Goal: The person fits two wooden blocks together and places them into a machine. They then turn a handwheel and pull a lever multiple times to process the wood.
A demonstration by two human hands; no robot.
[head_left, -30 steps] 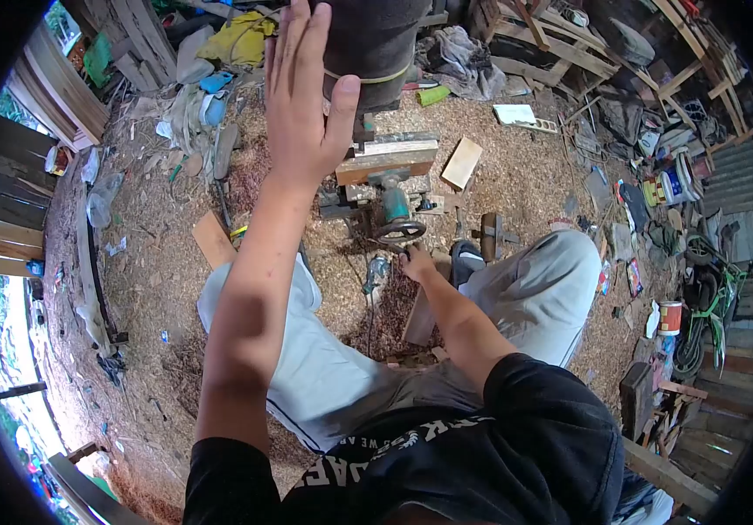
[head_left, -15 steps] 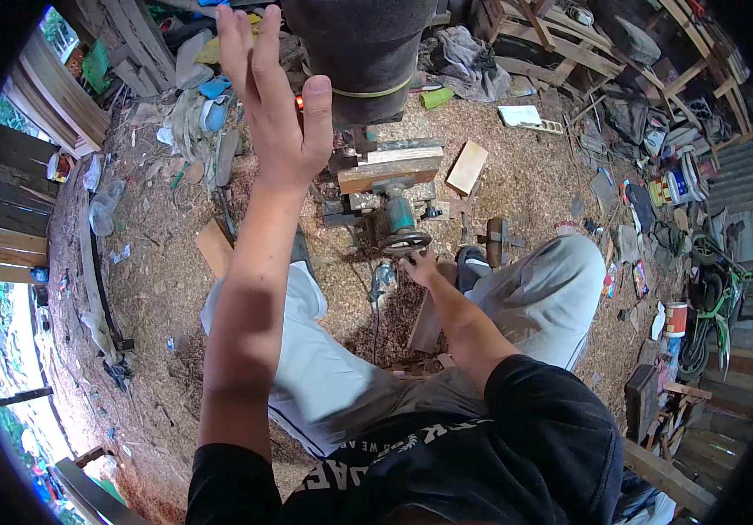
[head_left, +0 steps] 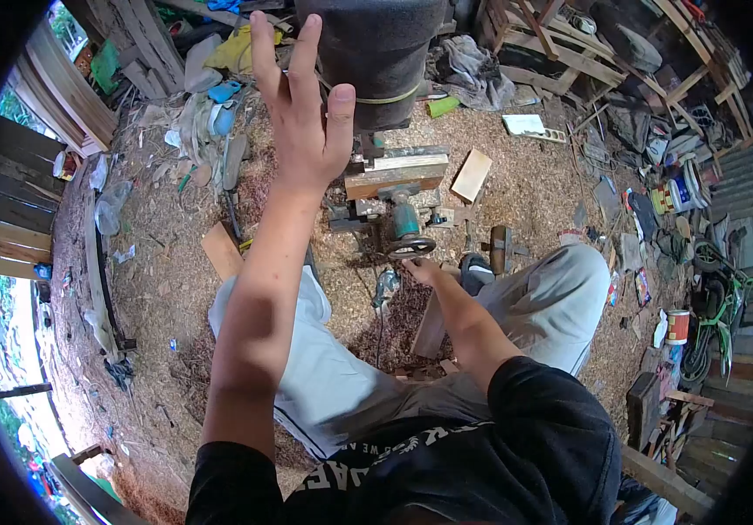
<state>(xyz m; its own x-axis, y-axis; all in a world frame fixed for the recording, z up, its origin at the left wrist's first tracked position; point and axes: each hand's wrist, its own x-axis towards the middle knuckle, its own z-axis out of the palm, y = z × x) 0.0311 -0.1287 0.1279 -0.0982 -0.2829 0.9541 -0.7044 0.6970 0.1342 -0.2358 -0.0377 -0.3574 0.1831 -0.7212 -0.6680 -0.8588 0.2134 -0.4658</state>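
Observation:
My left hand is raised high with its fingers apart, holding nothing. It overlaps the left side of a large dark cylinder with a yellowish band round it. Low in front of me, my right hand has its fingers closed at the lower rim of a dark handwheel. The wheel sits on the near end of a teal vise. Behind the vise, a brown wooden board lies crosswise, with a paler strip of wood along its far side.
Wood shavings cover the ground. A pale wooden block lies right of the vise, and a hammer-like tool rests near my right foot. A teal power tool with a cord lies between my legs. A green bicycle stands far right.
My left hand has shifted to the right, closer across the dark cylinder. My right hand stays at the handwheel. The whole view has moved slightly.

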